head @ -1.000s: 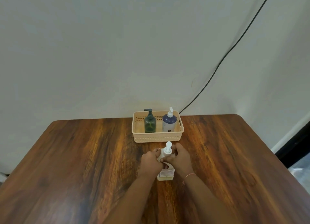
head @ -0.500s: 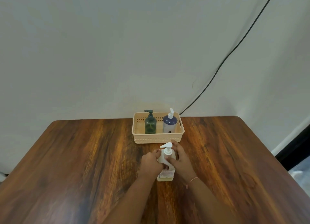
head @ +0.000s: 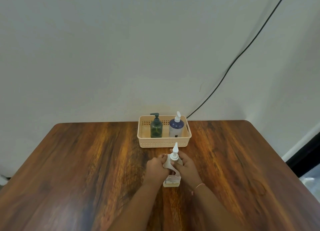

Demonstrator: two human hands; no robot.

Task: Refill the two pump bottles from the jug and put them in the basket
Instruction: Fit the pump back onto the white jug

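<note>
a white jug (head: 167,162) stands upright on the tabletop (head: 83,163), near the middle and just in front of the basket (head: 164,143), not touching it. a white pump (head: 174,152) sits on the jug's top, its nozzle pointing away toward the basket. a label runs across the jug's lower part, and a thin layer of yellowish liquid shows at the bottom.

both hands are on the jug. the left hand (head: 156,167) grasps its shoulder from the left side, fingers curled round the white plastic. the right hand (head: 186,164) is wrapped round the neck from the right, just under the pump, with the thumb near the collar. whether the fingers press on the collar itself or only on the neck cannot be told. a thin pink bracelet (head: 198,186) circles the right wrist.

the beige basket stands at the far edge of the tabletop, close to the wall (head: 103,49). inside it are two pump bottles, both upright: a green bottle (head: 156,130) with a dark pump on the left, and a blue bottle (head: 176,129) with a white pump on the right. they are side by side with a small gap between them.

a black cable (head: 242,56) runs down the wall at a slant and goes behind the tabletop to the right of the basket.
</note>
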